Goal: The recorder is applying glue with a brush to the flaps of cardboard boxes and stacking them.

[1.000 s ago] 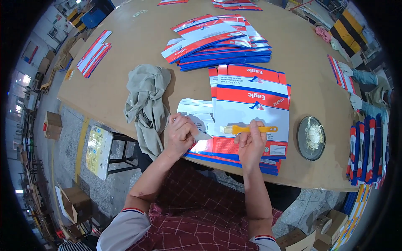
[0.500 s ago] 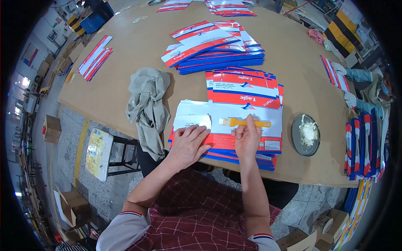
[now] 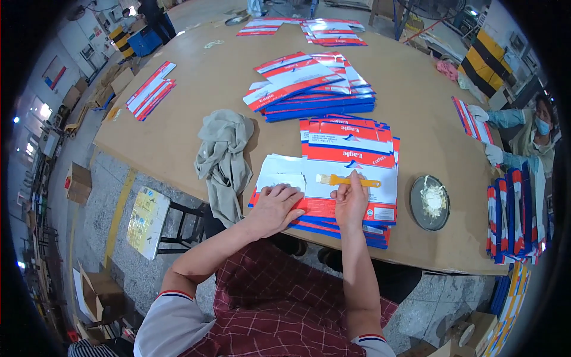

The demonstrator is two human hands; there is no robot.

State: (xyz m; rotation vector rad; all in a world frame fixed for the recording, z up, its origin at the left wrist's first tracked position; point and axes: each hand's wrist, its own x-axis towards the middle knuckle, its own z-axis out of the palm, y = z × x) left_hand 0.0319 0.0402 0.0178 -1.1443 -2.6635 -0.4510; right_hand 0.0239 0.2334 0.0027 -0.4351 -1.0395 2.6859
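Between the fingers of my right hand [image 3: 351, 202] is a yellow-handled brush [image 3: 340, 180], its pale bristles pointing left. It is held over the top sheet of a stack of flat red, white and blue cartons [image 3: 351, 156]. My left hand [image 3: 275, 208] lies with fingers stretched over small white paper sheets [image 3: 279, 170] on the stack's left side. To the right of the stack sits a round dark dish [image 3: 421, 215] holding a white paste [image 3: 434, 200].
A crumpled grey cloth [image 3: 223, 149] lies left of the cartons. A bigger carton pile [image 3: 321, 107] is farther back on the brown table [image 3: 178, 143]. At the right edge a masked, gloved co-worker [image 3: 538, 134] handles cartons near an upright bundle [image 3: 514, 211]. A stool [image 3: 148, 223] stands at the left.
The view has tilted up slightly, so the table things sit lower in the picture. Both hands keep nearly the same places on the cartons, with the brush still in my right.
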